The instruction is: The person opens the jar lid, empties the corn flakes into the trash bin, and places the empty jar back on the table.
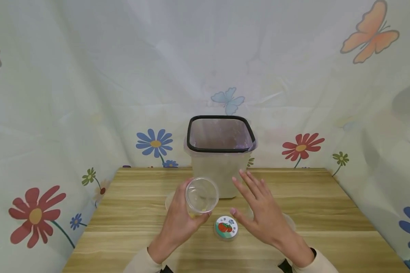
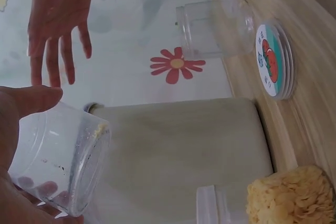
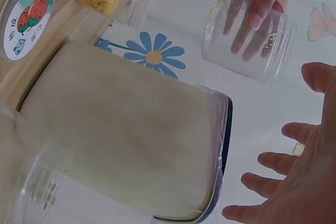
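Note:
My left hand (image 1: 179,222) grips a clear plastic jar (image 1: 202,195) around its side, raised above the table. A few yellow crumbs cling inside this jar, as the right wrist view shows. My right hand (image 1: 261,210) is held up with spread fingers and touches nothing. Between the hands, on the table, lies a round lid (image 1: 226,227) with a tomato picture; in the left wrist view it seems to top a small stack. A jar of yellow flakes (image 2: 291,198) stands on the left side, mostly behind my left hand in the head view.
A bin (image 1: 213,172) with a black rim and a clear liner stands at the table's back edge. Another clear jar (image 2: 218,30) stands on the right, largely behind my right hand in the head view. A printed cloth (image 1: 157,76) hangs around the wooden table (image 1: 311,197).

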`<state>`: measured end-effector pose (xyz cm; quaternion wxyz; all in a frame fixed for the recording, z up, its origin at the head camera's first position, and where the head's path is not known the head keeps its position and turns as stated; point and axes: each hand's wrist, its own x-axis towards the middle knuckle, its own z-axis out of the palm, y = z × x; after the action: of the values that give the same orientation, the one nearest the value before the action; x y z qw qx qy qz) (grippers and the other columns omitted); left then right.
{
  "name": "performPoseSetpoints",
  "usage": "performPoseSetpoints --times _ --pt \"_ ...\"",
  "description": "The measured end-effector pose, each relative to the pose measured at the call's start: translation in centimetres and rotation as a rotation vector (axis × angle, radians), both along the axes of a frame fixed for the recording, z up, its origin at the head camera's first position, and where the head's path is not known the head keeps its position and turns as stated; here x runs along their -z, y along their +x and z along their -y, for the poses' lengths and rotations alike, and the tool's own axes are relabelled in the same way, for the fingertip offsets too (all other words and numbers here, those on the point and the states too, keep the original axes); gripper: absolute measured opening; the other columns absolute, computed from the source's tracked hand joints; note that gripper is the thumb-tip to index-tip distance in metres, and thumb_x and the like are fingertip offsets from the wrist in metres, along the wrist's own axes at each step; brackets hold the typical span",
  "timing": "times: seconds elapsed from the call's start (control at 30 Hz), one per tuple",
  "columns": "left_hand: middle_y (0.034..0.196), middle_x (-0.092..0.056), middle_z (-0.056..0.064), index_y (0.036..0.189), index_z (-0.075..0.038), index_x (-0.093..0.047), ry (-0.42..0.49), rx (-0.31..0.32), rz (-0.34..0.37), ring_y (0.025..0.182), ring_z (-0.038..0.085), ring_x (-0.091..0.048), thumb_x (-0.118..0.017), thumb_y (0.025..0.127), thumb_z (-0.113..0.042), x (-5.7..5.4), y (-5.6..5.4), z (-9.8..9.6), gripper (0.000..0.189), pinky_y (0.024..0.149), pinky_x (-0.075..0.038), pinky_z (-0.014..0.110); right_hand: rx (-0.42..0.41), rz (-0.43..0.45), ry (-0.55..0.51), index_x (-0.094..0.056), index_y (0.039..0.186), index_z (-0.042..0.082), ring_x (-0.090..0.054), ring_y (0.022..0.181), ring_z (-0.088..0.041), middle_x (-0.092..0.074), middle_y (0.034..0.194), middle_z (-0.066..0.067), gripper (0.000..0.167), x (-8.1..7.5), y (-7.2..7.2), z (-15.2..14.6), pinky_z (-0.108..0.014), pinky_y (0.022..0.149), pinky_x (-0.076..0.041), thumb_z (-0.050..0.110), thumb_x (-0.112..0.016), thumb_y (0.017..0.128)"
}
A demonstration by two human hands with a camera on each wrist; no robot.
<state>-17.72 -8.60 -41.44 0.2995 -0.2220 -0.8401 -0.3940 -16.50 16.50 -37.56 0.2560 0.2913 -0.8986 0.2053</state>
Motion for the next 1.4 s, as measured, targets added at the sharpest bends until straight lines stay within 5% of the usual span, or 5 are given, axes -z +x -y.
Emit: performPoseSetpoints --times 0.43,1.07,1.2,1.4 --pt "0.136 -0.055 0.005 0.144 -0.011 -0.037 0.039 -0.031 0.134 0.122 0.024 -0.058 -0.095 0.057 -0.024 2.8 0.9 -0.5 0.105 0.097 -0.052 0.047 0.02 0.023 0.04 -0.032 0.154 0.027 -0.022 0.151 -0.027 -0.027 0.163 -0.006 0.076 1.4 0.2 0.1 -0.057 0.122 -0.015 0.043 -0.067 0.088" --pt "0.136 -0.055 0.014 0.145 -0.006 -0.033 0.048 0.007 0.313 0.12 0.029 -0.059 -0.088 0.067 -0.041 6.1 1.9 -0.3 0.102 0.095 -0.051 0.052 0.018 0.018 0.083 -0.033 0.154 0.028 -0.034 0.146 -0.033 -0.028 0.163 -0.001 0.076 4.4 0.6 0.3 -0.064 0.112 -0.028 0.049 -0.065 0.089" --pt "0.135 -0.055 0.013 0.145 -0.007 -0.033 0.039 0.014 0.33 0.12 0.031 -0.059 -0.088 0.066 -0.04 6.8 2.0 -0.4 0.102 0.095 -0.051 0.052 0.021 0.016 0.091 -0.035 0.153 0.027 -0.035 0.145 -0.032 -0.028 0.162 -0.001 0.076 4.8 0.7 0.2 -0.055 0.12 -0.02 0.049 -0.066 0.088" --pt "0.134 -0.056 0.014 0.145 -0.009 -0.033 0.029 0.034 0.376 0.12 0.033 -0.058 -0.09 0.065 -0.036 7.7 2.4 -0.6 0.101 0.096 -0.05 0.056 0.009 0.033 0.099 -0.034 0.153 0.027 -0.036 0.144 -0.034 -0.028 0.163 -0.002 0.075 5.3 0.8 0.0 -0.029 0.124 0.008 0.048 -0.065 0.089"
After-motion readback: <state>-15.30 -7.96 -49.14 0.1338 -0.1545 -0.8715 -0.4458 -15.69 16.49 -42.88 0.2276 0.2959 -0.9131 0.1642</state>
